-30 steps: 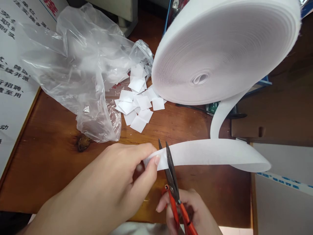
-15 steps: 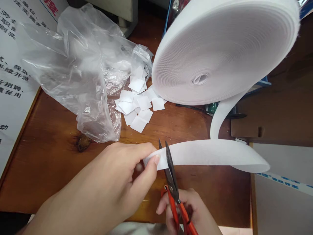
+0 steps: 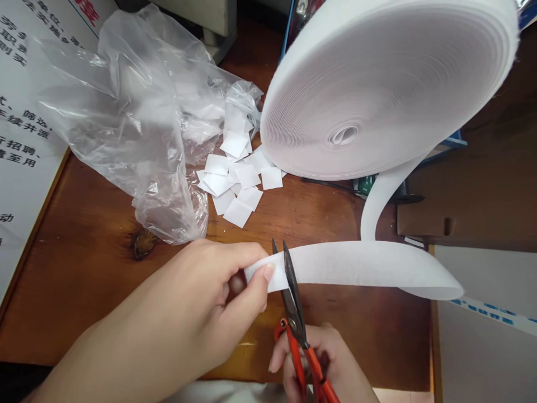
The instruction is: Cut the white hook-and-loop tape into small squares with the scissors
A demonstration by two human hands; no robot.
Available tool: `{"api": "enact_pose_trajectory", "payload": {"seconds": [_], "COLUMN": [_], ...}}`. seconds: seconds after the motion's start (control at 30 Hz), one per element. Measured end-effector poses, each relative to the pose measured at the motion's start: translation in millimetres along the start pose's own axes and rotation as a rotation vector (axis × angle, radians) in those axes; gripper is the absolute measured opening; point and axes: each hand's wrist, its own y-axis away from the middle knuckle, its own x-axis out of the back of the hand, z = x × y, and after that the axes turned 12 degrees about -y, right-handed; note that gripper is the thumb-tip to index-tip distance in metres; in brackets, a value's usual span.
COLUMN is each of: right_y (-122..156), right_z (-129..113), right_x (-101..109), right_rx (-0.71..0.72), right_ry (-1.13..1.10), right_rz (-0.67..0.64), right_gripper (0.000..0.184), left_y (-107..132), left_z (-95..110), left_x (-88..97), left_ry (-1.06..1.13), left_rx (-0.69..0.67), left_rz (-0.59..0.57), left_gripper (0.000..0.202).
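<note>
I see the strip [image 3: 356, 263] crossing the scissors [image 3: 299, 329] between their blades [image 3: 292, 274] — left hand [image 3: 218, 296] pinching its end left of them, right hand [image 3: 335, 355] gripping their handles [image 3: 318, 369]

Left hand [image 3: 210, 299] closed in pinch; right hand [image 3: 329, 355], lower down, curled in grip.
</note>
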Motion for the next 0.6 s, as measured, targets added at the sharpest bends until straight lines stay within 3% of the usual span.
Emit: {"api": "enact_pose_trajectory", "payload": {"seconds": [0.6], "right_y": [-1.2], "right_z": [6.1], "right_x": [-2.9], "right_rx": [-0.015], "right_ry": [-0.080], "right_rz": [0.018], "right_gripper": [0.068], "left_y": [1.6], "left_z": [-2.3], "left_x": [1.0], "left_ry": [0.037], "left_rx": [0.054], "left_rz": [-0.065], "left_gripper": [0.046]}}
